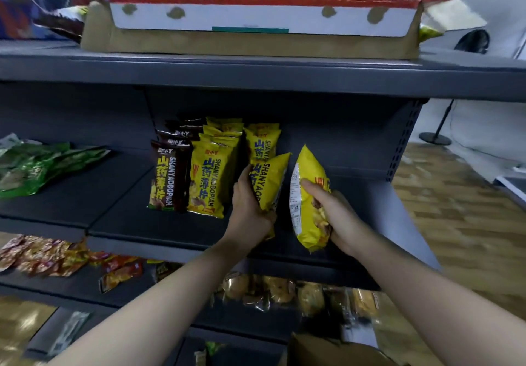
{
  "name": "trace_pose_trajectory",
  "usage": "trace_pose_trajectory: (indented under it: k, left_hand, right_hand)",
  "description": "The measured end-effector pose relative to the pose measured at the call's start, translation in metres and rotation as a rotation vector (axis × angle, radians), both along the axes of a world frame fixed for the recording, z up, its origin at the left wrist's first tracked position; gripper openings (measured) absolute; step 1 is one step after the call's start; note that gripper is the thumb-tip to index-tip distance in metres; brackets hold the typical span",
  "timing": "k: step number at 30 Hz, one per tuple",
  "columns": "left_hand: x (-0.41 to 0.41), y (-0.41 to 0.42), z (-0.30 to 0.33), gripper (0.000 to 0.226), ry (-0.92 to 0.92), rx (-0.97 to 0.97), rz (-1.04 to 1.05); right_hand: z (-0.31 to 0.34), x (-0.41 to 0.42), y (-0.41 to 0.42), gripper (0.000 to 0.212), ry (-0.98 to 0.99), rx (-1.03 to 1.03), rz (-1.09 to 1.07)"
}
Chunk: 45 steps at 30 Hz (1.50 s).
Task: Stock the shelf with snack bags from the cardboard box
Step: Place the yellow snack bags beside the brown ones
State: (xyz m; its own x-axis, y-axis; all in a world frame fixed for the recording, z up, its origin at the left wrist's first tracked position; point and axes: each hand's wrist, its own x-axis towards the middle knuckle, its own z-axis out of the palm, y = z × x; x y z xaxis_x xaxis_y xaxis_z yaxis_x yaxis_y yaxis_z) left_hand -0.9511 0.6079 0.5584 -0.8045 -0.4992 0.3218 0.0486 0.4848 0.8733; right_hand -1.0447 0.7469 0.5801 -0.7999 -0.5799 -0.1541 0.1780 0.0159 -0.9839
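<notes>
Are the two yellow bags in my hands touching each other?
Apart. The head view shows a dark strip of shelf between the left hand's bag and the right hand's bag.

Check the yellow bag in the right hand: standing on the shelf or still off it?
Off it. The right hand grips the yellow bag tilted in the air, in front of the shelf edge.
</notes>
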Motion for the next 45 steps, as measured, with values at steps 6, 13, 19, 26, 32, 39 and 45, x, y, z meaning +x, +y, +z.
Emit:
trace_pose_trajectory:
  k: [6, 13, 19, 26, 32, 39, 45]
  left_hand:
    - [-0.044, -0.03, -0.002, 0.095, -0.018, -0.074, 0.088]
    - [-0.085, -0.054, -0.012, 0.094, -0.038, -0.218, 0.205]
    - [-0.119, -0.055, -0.025, 0.089, -0.191, -0.293, 0.434]
    - [-0.129, -0.056, -0.043, 0.097, -0.483, -0.279, 0.489]
    - [-0.125, -0.052, -0.039, 0.105, -0.583, -0.146, 0.451]
    - [-0.105, -0.052, -0.047, 0.105, -0.373, -0.149, 0.307]
    - [-0.096, -0.061, -0.055, 0.114, -0.205, -0.195, 0.278]
  right_hand:
    - [0.003, -0.024, -0.04, 0.025, 0.081, 0.006, -0.089]
    - [-0.009, -0.049, -0.082, 0.03, 0.127, -0.034, -0.265]
    - [-0.022, -0.066, -0.097, 0.038, 0.14, -0.004, -0.328]
    - [-0.032, -0.077, -0.098, 0.036, 0.127, 0.009, -0.389]
    - [-0.036, -0.08, -0.102, 0.039, 0.114, 0.015, -0.395]
    - [-0.027, -0.086, -0.105, 0.041, 0.154, 0.091, -0.268]
    - [-0.019, -0.087, -0.107, 0.035, 0.239, 0.091, -0.194]
